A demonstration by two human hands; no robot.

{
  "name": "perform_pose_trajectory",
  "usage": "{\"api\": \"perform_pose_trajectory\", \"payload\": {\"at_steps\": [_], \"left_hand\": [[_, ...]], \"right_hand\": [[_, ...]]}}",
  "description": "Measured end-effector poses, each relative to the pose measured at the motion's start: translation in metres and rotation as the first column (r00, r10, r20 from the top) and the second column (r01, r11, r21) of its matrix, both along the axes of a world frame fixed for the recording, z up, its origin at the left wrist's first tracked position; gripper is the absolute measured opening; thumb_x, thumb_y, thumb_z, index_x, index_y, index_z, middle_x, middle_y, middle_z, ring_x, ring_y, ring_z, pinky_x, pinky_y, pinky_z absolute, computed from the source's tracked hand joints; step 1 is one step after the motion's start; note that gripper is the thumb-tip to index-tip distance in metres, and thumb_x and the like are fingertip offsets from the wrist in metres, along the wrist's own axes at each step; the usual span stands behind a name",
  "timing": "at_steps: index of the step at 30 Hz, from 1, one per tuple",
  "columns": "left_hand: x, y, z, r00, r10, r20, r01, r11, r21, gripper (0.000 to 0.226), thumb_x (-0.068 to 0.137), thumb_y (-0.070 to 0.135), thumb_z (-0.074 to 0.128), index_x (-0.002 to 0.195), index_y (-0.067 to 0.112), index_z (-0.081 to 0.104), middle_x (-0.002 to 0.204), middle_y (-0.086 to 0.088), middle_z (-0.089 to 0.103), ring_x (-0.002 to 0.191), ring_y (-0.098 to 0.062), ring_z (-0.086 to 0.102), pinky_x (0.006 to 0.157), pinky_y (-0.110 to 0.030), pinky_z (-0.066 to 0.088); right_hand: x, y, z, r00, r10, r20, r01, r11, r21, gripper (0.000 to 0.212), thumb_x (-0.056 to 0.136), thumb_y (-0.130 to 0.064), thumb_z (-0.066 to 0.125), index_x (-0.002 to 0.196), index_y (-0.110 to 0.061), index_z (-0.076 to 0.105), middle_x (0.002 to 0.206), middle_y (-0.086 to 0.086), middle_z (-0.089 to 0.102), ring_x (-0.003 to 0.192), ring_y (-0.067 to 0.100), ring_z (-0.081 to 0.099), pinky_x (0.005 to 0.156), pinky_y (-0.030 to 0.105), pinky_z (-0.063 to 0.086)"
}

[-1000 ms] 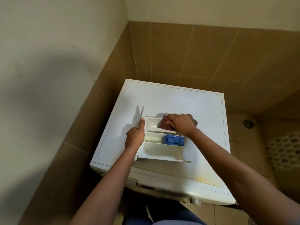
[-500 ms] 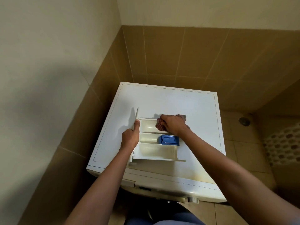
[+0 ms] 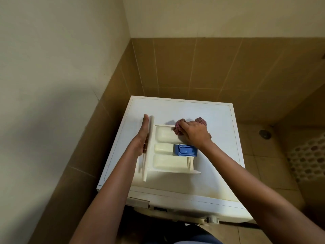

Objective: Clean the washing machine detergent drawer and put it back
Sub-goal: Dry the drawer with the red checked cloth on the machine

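Observation:
The white detergent drawer [image 3: 168, 162] lies on top of the white washing machine [image 3: 212, 184], its front panel standing on edge at the left. A blue insert [image 3: 186, 150] sits in the middle compartment. My left hand [image 3: 140, 138] holds the front panel from its outer side, thumb stretched along the panel and fingertips curled in behind it. My right hand [image 3: 195, 134] grips a reddish cloth [image 3: 178, 128] and presses it into the far compartment, near that compartment's back wall.
The machine stands in a corner, a plain wall close on the left and brown tiles behind. On the tiled floor to the right are a round drain [image 3: 264, 133] and a white perforated basket [image 3: 309, 159].
My right hand has shifted the cloth slightly along the far compartment. My left hand has stretched out flatter along the front panel. The camera has tilted, so the machine sits lower in view.

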State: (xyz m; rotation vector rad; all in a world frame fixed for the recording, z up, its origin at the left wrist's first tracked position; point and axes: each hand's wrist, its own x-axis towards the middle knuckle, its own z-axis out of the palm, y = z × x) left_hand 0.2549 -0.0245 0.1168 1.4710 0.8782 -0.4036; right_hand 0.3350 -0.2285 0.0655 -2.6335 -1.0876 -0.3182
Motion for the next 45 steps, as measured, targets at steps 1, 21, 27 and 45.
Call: {"api": "perform_pose_trajectory", "payload": {"at_steps": [1,21,27,45], "left_hand": [[0.005,0.003,0.007,1.000,-0.011,-0.028,0.010,1.000,-0.010,0.087,0.064,0.095,0.026,0.094,0.021,0.060,0.086,-0.006,0.070,0.077,-0.023,0.068,0.051,-0.034,0.052],[0.003,0.004,0.010,0.972,-0.171,0.162,0.176,0.984,-0.021,0.079,0.045,0.065,0.059,0.111,0.021,0.058,0.102,-0.005,0.059,0.097,-0.019,0.055,0.073,-0.030,0.049],[-0.006,0.007,0.005,0.969,-0.151,0.196,0.159,0.987,-0.021,0.060,0.047,0.068,0.056,0.091,0.027,0.059,0.098,-0.008,0.055,0.094,-0.022,0.051,0.078,-0.032,0.045],[0.004,0.003,0.001,0.959,-0.255,0.126,0.255,0.967,0.018,0.032,0.090,0.060,0.048,0.097,0.031,0.060,0.094,0.004,0.064,0.086,-0.008,0.055,0.066,-0.027,0.036]], "right_hand": [[-0.002,-0.003,0.003,0.999,0.012,0.049,-0.014,0.999,0.046,0.019,0.084,-0.016,0.065,0.100,-0.006,0.064,0.084,0.010,0.069,0.071,0.031,0.064,0.057,0.033,0.047],[-0.012,-0.040,0.029,0.825,0.041,-0.563,0.484,0.461,0.744,0.016,0.096,-0.026,0.050,0.092,-0.021,0.065,0.081,-0.007,0.066,0.073,0.016,0.059,0.063,0.035,0.049],[0.000,-0.048,0.049,0.676,0.334,-0.656,0.724,-0.140,0.675,0.022,0.101,-0.021,0.043,0.094,-0.017,0.063,0.089,-0.001,0.069,0.085,0.014,0.065,0.080,0.034,0.054],[0.003,-0.026,0.097,0.444,0.687,-0.575,0.565,0.284,0.775,0.044,0.095,-0.021,0.043,0.123,0.014,0.047,0.126,0.027,0.053,0.109,0.034,0.060,0.095,0.046,0.048]]}}
